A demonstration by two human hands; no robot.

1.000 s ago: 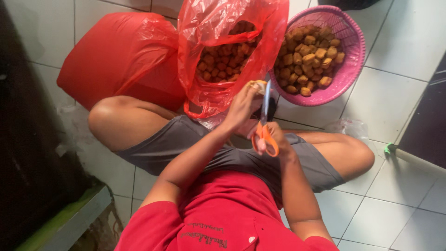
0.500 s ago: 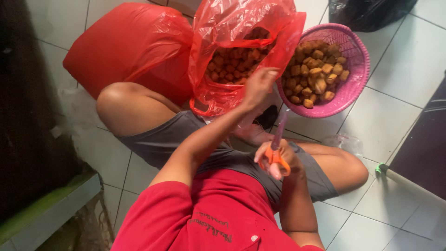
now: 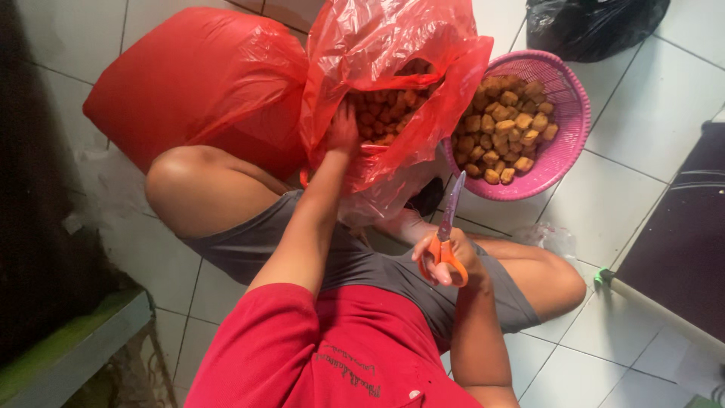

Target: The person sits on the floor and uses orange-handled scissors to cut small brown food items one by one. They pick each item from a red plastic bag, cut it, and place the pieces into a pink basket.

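My right hand (image 3: pixel 453 261) has its grip closed around one pair of orange-handled metal scissors (image 3: pixel 447 234), long axis near upright, blades pointing at one pink plastic basket (image 3: pixel 563 143). My left hand (image 3: pixel 343 128) reaches into one of two red plastic bags (image 3: pixel 393 53); its grip I cannot tell.

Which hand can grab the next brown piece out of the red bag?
Probably the left hand: it is already reaching into the open red plastic bag among the brown pieces. The right hand is busy gripping the orange-handled scissors.

A white tiled floor (image 3: pixel 649 113) carried everything. On it sat a pink basket (image 3: pixel 565 143), a full red bag (image 3: pixel 196 83), an open red bag (image 3: pixel 393 45), and a black bag (image 3: pixel 596 26) at its far edge.
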